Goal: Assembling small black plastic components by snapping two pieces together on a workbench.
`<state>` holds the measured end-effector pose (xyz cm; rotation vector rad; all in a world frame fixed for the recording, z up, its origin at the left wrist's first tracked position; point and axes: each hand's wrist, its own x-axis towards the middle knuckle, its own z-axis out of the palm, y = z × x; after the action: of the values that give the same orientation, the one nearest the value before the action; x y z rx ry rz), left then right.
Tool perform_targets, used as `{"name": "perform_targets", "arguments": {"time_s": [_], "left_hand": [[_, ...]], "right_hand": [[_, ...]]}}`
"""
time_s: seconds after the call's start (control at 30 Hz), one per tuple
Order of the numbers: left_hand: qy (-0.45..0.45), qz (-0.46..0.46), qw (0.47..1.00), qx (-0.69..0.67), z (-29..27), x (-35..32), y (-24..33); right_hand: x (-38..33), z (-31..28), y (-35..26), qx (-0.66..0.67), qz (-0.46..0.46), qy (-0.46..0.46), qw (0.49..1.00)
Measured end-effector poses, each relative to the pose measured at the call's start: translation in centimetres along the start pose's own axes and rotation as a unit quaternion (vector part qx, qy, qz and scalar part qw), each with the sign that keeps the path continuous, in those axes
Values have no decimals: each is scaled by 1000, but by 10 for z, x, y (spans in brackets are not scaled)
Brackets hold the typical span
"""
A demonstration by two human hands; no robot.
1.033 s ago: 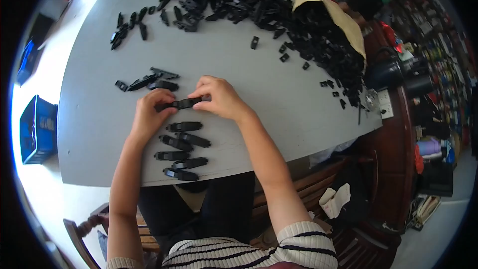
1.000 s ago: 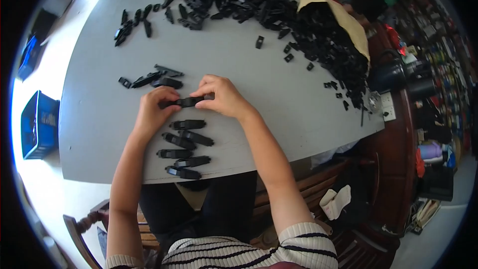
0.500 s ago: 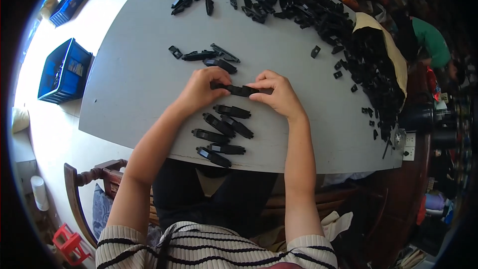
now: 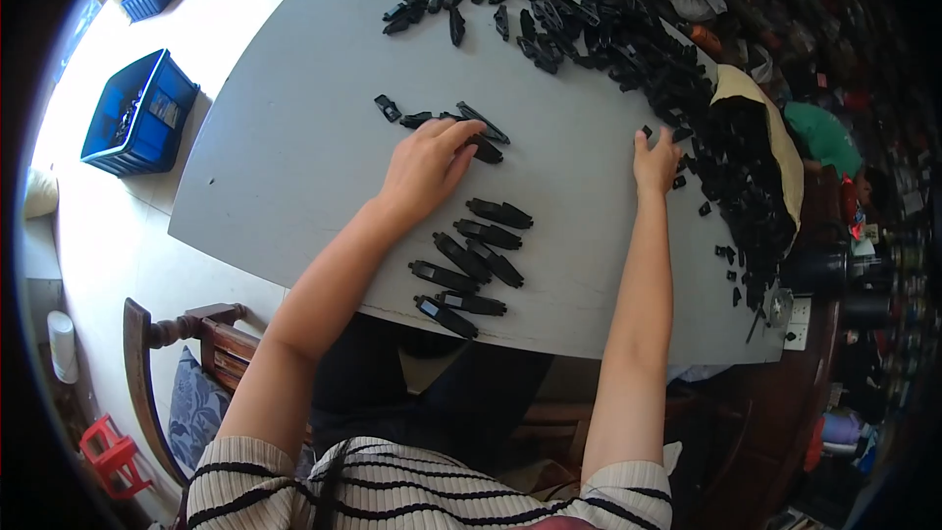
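My left hand (image 4: 429, 165) is closed over the near end of a long black plastic part (image 4: 488, 150), its fingers hiding much of it. Just beyond lie a slim black strip (image 4: 483, 122) and a small black clip-like piece (image 4: 388, 108). Over to the right, my right hand (image 4: 655, 165) has thumb and fingers apart, at the edge of a heap of black plastic parts (image 4: 672, 88). A small black block (image 4: 646, 132) is right at its thumb tip. Nearer me lies a group of black assembled parts (image 4: 458, 255), several of them side by side.
More loose black parts (image 4: 456, 26) lie at the far side of the grey table (image 4: 324, 128). A cream sack (image 4: 751, 88) spills parts at the right. Blue crates (image 4: 147, 123) stand on the floor at left. Someone in green (image 4: 824, 137) is beyond the sack.
The black part held in both hands now lies at the far end of the near group. My left hand went to another part beyond; my right hand moved right to the heap.
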<state>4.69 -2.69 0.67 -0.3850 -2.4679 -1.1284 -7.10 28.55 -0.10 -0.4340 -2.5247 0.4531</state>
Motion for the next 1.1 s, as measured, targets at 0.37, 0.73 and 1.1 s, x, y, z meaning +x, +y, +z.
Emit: {"name": "perform_targets", "arguments": {"time_s": [0.37, 0.73, 1.1], "left_hand": [[-1, 59, 994, 97, 1, 6, -10], [-62, 86, 988, 111, -7, 2, 4], [-36, 48, 996, -58, 2, 2, 6]], "right_hand": [[-91, -4, -59, 200, -287, -157, 924], [-117, -41, -75, 345, -161, -393, 837], [-117, -31, -69, 453, -125, -346, 812]]}}
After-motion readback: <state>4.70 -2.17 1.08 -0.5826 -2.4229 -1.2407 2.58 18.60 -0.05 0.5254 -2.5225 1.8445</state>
